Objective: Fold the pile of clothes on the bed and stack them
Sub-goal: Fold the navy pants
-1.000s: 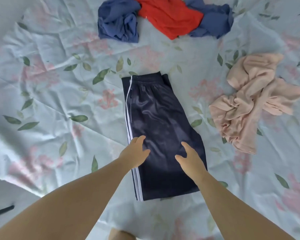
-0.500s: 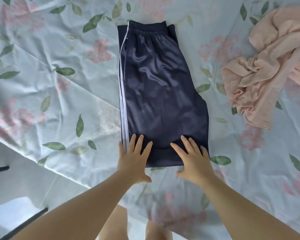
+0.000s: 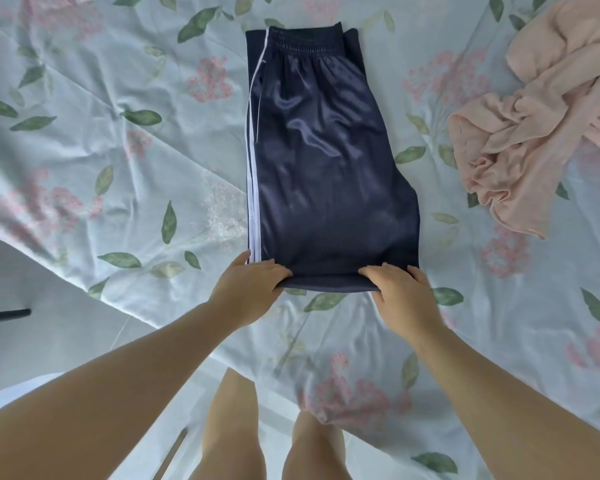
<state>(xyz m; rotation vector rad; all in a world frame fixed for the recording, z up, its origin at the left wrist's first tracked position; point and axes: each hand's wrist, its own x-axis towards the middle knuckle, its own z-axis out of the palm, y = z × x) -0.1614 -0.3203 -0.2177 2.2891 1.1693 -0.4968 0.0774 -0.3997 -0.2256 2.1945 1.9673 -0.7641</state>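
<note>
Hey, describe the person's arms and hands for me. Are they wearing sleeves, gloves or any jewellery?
Both arms are bare as far as the picture shows: no sleeve covers the left forearm or the right forearm. The left hand and the right hand have no gloves, and no ring, watch or bracelet is in view on either wrist or on the fingers that show.

Bed [image 3: 84, 209] under pale floral sheet [image 3: 465, 306]. On it: navy shorts [image 3: 326, 168] lying flat, folded lengthwise, waistband at far end; crumpled peach garment [image 3: 520, 150] to right of shorts, apart.
</note>
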